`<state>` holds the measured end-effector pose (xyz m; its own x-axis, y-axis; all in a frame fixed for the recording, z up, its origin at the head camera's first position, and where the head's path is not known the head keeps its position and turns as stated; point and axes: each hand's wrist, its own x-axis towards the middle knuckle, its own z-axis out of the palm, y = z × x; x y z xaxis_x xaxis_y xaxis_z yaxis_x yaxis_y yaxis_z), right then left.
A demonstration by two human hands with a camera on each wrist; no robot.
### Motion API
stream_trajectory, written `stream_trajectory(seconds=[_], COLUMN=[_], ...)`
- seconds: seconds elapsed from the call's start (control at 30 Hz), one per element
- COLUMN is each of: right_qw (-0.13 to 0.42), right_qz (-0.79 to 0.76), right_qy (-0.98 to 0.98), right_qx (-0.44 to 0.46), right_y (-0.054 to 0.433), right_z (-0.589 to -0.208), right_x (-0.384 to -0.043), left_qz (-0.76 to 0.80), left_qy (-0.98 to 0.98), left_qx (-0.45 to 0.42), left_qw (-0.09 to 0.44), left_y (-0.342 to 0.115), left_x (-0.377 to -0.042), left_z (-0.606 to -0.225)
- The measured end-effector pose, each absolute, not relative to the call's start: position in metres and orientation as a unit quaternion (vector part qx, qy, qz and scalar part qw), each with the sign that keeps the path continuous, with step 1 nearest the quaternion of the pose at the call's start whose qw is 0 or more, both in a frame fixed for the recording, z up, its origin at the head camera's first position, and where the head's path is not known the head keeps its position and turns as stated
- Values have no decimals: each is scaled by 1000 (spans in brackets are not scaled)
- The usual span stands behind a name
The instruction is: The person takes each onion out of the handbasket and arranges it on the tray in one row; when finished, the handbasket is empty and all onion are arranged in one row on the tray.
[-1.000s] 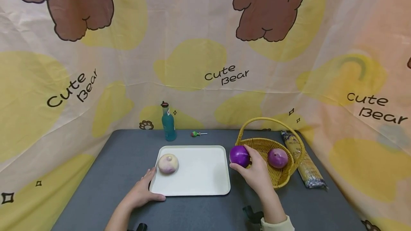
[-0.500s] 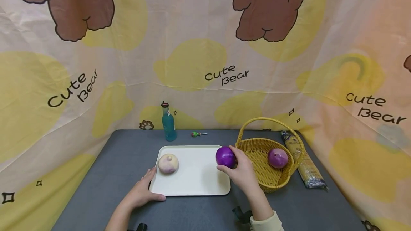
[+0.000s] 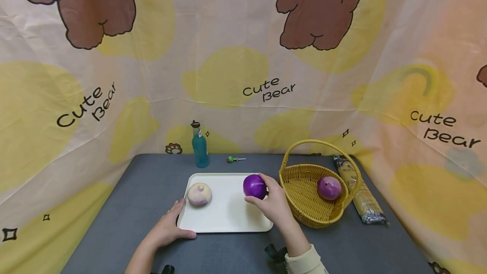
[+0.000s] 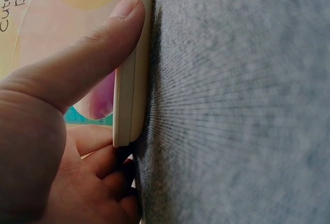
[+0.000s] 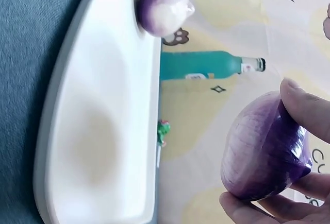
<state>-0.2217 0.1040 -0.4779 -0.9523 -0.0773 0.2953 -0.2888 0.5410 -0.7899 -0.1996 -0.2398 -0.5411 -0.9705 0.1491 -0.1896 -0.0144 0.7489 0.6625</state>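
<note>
Above the right part of the white tray [image 3: 232, 217], my right hand [image 3: 274, 206] pinches a glossy purple onion [image 3: 254, 186] between thumb and fingers. The right wrist view shows this onion [image 5: 263, 149] raised off the tray, its shadow falling on the tray's surface. A second onion [image 3: 199, 194], pale with purple patches, sits at the tray's left end. My left hand [image 3: 167, 227] holds the tray's front left corner, thumb along the front edge and fingers by the left side. Close up, the left thumb [image 4: 103, 49] lies across the tray's rim [image 4: 131, 80].
Right of the tray stands a yellow wicker basket [image 3: 304, 198] with a tall handle and one purple onion [image 3: 329, 187] inside. A long clear packet [image 3: 365, 200] lies beside it. Behind the tray are a blue-green bottle [image 3: 200, 149] and a lollipop [image 3: 233, 159].
My right hand has carried the purple onion leftward from the basket's left edge to over the tray's right part. The left hand and tray have stayed in place.
</note>
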Motion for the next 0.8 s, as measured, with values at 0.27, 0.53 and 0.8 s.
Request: stream_trajectory(seconds=[0.27, 0.53, 0.8], right_qw=[93, 93, 97], right_qz=[475, 467, 465], right_qy=[-868, -873, -873], right_qx=[108, 109, 112], right_y=[93, 84, 76], right_z=[-487, -490, -490], right_x=[-226, -225, -232], left_qz=[351, 352, 352], left_qy=[929, 928, 928], left_qx=[35, 29, 18], left_qw=[114, 118, 121], left_y=[-239, -239, -239], left_x=[-199, -199, -200], left_z=[-541, -540, -543])
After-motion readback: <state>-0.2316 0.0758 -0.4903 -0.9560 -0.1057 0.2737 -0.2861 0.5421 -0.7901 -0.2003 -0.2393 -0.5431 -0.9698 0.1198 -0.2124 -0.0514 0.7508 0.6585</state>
